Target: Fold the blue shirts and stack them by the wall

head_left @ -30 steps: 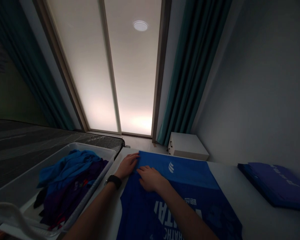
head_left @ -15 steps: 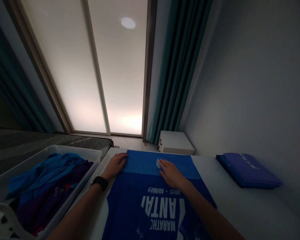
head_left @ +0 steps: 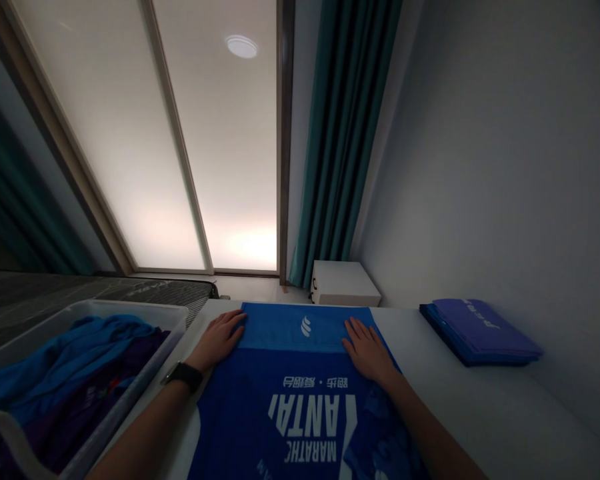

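A blue shirt (head_left: 290, 373) with a lighter blue band and white lettering lies spread on the white table, its print upside down to me. My left hand (head_left: 220, 339), with a dark watch (head_left: 184, 377) on the wrist, rests flat at the shirt's far left edge, fingertips on the light blue band. On the right side of that band lies my right hand (head_left: 367, 347), palm down with fingers stretched out. A white emblem (head_left: 306, 326) shows between the two hands. Neither hand grips the fabric.
At left stands a translucent bin (head_left: 177, 323) with crumpled blue and purple clothes (head_left: 75, 360). A folded stack of purple and blue clothes (head_left: 485, 330) sits on the table (head_left: 480, 413) at right. Beyond the table's far edge is a white cabinet (head_left: 343, 283) beside a teal curtain (head_left: 340, 147).
My right hand has slid right across the light blue band, uncovering the white emblem. My left hand stays at the left edge. The whole view has shifted slightly.
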Motion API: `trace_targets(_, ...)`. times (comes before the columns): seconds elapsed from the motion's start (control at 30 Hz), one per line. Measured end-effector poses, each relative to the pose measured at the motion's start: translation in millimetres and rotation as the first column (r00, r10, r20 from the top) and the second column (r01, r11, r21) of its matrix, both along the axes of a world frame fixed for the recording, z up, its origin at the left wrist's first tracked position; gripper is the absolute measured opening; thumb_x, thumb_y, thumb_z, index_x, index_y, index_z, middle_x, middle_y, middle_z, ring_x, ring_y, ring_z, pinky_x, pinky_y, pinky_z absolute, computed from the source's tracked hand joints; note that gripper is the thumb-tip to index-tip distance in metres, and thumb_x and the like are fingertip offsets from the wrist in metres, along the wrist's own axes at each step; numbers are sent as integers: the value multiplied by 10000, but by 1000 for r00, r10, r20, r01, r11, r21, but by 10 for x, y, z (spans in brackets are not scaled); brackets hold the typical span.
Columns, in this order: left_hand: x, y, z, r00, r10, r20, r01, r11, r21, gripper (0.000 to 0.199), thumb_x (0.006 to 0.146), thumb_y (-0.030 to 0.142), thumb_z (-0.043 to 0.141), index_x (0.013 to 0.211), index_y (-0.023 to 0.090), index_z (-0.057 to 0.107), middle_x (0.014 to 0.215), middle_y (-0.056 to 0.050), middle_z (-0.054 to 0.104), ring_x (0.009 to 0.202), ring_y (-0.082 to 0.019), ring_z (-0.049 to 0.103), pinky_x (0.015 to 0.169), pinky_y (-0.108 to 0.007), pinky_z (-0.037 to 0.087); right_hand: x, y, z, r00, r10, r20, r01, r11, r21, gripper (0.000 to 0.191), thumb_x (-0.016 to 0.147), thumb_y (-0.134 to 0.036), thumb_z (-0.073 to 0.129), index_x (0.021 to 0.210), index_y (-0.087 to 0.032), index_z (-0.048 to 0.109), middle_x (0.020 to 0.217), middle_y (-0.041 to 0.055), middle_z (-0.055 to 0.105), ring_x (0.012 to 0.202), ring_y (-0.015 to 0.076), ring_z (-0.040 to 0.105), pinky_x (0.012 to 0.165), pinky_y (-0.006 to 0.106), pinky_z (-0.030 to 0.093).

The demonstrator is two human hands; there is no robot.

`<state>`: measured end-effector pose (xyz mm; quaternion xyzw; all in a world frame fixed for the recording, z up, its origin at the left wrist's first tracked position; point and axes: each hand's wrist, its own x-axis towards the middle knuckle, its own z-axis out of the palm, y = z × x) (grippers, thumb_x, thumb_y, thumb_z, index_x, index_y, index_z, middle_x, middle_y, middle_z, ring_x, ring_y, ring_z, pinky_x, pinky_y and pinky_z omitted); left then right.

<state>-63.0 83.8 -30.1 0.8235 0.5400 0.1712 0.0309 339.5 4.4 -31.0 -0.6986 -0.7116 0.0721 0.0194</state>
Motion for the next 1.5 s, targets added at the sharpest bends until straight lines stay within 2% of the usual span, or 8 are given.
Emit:
trace_targets(0.17,216,-89,88,998,-56,-33,56,998,-8,527,960,442,364,1429,214,440,1521,-84,380,1391,-276,351,1127,-470,297,-16,-7,-9,1000,-5,-23,6,1000,22,679,975,-534,146,1524,-140,201,1594,50,149,1470,197,84,1189,422,24)
trace_targets(0.37,956,-158,213,969,-233,-80,227,971,-79,588,970,465,351,1488,189,332,1567,-88,265,1439,-248,254,1171,-454,215,-23,-19,0,1000,-5,-28,7,999,40,675,975,-530,163,1522,-138,210,1590,49,161,1469,201,99,1189,425,40)
trace_targets(0.57,1550,-108,161,964,-249,-95,237,964,-122,593,969,493,326,1487,203,337,1561,-84,280,1448,-251,225,1177,-482,189,-31,-17,6,1000,-3,-16,4,999,49,651,979,-501,192,1519,-138,226,1589,56,166,1468,200,104,1185,425,40)
trace_targets(0.77,1625,-76,23,976,-202,-80,194,976,-101,639,963,554,284,1500,209,312,1566,-79,265,1454,-258,201,1176,-505,175,-30,-17,19,1000,-3,-25,4,999,38,657,979,-507,180,1521,-137,209,1591,48,147,1470,195,88,1186,424,31)
trace_targets(0.93,1607,-81,14,975,-208,-74,201,976,-87,648,955,586,266,1489,226,339,1559,-74,285,1452,-261,208,1176,-506,173,-38,-40,33,999,-5,-42,7,999,47,663,980,-513,165,1523,-135,201,1590,46,138,1470,186,85,1187,419,25)
trace_targets(1.13,1608,-82,-12,985,-164,-59,160,985,-66,684,937,623,275,1488,224,345,1555,-87,300,1454,-315,173,1170,-534,151,-16,-42,17,993,-93,-78,104,984,148,653,977,-472,176,1494,-94,302,1555,75,289,1448,205,196,1189,402,58)
trace_targets(1.3,1612,-76,-6,984,-163,-70,156,984,-90,663,943,604,274,1476,221,363,1554,-92,302,1452,-308,186,1165,-541,152,51,-12,-21,976,-142,-167,174,966,192,622,966,-371,179,1468,-42,343,1504,123,384,1402,223,304,1167,374,188)
trace_targets(1.5,1958,-143,106,960,-264,-94,252,959,-128,637,958,555,272,1467,186,375,1553,-116,298,1447,-276,224,1163,-509,198,120,28,-104,962,-122,-243,182,953,243,595,934,-245,198,1465,-11,327,1484,149,406,1381,219,340,1159,361,230)
